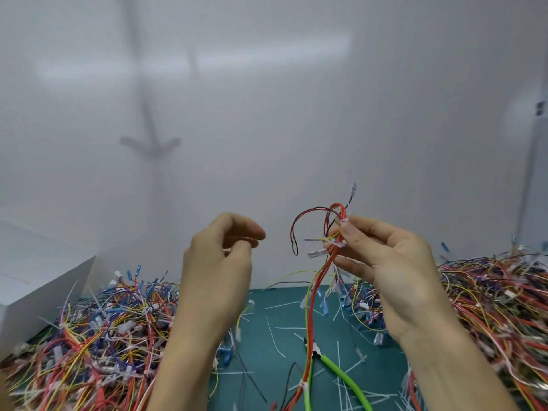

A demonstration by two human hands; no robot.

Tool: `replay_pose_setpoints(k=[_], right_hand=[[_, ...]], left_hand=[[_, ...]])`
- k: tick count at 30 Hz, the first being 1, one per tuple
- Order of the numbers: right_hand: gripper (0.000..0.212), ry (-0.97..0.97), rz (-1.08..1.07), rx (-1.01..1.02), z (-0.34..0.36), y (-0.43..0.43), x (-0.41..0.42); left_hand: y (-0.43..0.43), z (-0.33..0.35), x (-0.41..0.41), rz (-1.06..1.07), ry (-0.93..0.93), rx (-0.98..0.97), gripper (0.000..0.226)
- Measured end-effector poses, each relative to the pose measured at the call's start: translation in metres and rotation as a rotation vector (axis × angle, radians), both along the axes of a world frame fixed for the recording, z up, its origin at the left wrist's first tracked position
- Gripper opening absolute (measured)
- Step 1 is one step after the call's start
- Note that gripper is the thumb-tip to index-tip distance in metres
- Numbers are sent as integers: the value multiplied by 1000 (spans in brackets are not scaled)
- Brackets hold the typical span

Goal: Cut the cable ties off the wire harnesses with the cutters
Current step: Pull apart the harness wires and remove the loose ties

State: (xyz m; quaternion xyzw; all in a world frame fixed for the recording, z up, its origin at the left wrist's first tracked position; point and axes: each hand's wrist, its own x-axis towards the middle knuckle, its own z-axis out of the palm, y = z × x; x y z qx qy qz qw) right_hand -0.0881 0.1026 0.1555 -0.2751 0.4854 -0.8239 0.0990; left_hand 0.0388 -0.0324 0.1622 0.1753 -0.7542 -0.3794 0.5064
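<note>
My right hand [385, 256] is raised above the table and pinches a wire harness [318, 280] of red, yellow and black wires near its looped top end. White cable ties [344, 221] sit on the bundle at my fingertips, and another white tie [303, 384] wraps it lower down. My left hand [219, 262] hovers to the left of the harness with curled fingers, holding nothing that I can see. The green-handled cutters [335, 369] lie on the green mat [281, 327] below, under the hanging harness.
A big pile of coloured harnesses [98, 336] covers the left of the mat and another pile [489, 307] fills the right. Several cut white tie pieces [275, 339] lie scattered on the mat. A white box [35, 280] stands at the left. A white wall rises behind.
</note>
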Motion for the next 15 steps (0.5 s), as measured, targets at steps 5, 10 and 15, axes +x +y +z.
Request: replay_pose_setpoints(k=[5, 10, 15], right_hand=[[7, 3, 9, -12, -1, -2, 1], [8, 20, 12, -47, -2, -1, 0], [9, 47, 22, -111, -1, -4, 2]], left_hand=[[5, -7, -3, -348, -444, -113, 10], [9, -21, -22, -373, -523, -81, 14], [4, -24, -24, -374, -482, 38, 18]])
